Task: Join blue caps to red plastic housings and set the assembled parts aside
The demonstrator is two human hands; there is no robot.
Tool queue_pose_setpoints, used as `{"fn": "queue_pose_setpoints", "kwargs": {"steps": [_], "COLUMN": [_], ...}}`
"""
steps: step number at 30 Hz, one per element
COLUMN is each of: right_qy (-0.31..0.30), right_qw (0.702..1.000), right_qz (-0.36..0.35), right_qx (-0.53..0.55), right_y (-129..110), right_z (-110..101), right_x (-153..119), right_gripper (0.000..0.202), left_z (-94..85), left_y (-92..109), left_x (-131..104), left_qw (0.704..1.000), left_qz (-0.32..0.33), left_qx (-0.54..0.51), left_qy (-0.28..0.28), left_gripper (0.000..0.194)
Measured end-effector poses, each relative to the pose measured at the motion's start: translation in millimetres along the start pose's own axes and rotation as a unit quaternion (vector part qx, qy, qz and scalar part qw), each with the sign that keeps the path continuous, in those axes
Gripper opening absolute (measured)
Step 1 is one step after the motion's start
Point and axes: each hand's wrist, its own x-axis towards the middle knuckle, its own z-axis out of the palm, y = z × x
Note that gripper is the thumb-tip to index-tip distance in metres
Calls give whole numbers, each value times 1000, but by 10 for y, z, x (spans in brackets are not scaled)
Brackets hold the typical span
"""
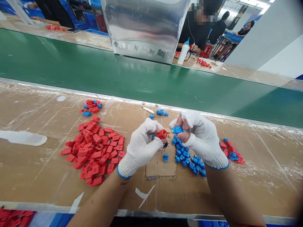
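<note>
My left hand [144,143], in a white knit glove with bare fingertips, pinches a red plastic housing [162,134] whose open end faces right. Across a small gap, my right hand [199,135], gloved the same way, grips a blue plastic insert [177,129] between thumb and fingers. Both parts are held above a piece of cardboard [151,168]. One loose blue insert [165,157] lies on that cardboard. Beneath my right hand spreads a pile of blue inserts [183,153]. A large heap of red housings [94,149] lies left of my left hand.
A green conveyor belt [78,67] crosses beyond the bench, with a metal box [146,28] behind it. Mixed red and blue parts form small groups at the back left [92,106] and right [232,152]. Across the belt, a person works near a white squeeze bottle [183,53].
</note>
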Motion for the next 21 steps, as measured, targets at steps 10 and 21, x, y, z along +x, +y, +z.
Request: {"fn": "queue_pose_setpoints", "kwargs": {"steps": [10,21], "right_qy": [-58,-57], "right_qw": [998,995], "right_qz": [-16,-51], "right_qx": [-23,-68], "right_y": [113,93], "right_z": [108,110], "right_x": [-43,-12], "right_gripper": [22,21], "left_z": [-27,-35], "left_y": [11,35], "left_x": [34,42], "left_qw": [993,987], "left_qz": [77,98], "left_qx": [93,130], "left_qy": [14,2], "left_gripper": [37,37]}}
